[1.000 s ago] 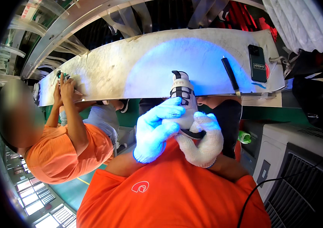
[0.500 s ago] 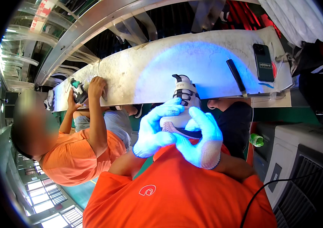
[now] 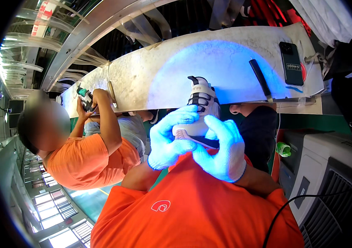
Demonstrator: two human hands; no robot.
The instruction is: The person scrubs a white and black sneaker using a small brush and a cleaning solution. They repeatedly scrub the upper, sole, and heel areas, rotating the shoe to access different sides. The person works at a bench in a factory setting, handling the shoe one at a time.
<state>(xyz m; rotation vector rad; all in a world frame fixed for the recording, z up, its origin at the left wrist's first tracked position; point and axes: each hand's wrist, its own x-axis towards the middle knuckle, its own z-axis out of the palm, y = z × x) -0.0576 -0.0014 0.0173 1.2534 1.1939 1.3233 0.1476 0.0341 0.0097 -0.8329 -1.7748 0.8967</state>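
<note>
Both gloved hands are closed around a white sneaker (image 3: 200,109), held up off the desk (image 3: 151,78) under a patch of blue-violet light that spreads over the pale desk top. The left hand (image 3: 169,138) wraps the shoe's side and sole edge with its fingers curled tight, and the right hand (image 3: 221,151) cups the heel end from below, fingers folded round it; neither hand has any slack in its grip. The sneaker stands nearly upright between them, tongue and dark-striped collar pointing toward the desk, sole turned toward the person's orange shirt. The step in hand looks like a close check of the shoe under the coloured lamp, with the sole edge and side being turned into the light. The next move would call for rotating the shoe between the two hands without letting go, so one hand must loosen and shift while the other bears the weight. On the desk beyond lie a dark handled tool (image 3: 260,78) and a black phone (image 3: 291,63), well apart from the sneaker. To the left a co-worker in an orange shirt (image 3: 89,161) holds another small shoe (image 3: 85,98) up at the desk's edge.
</note>
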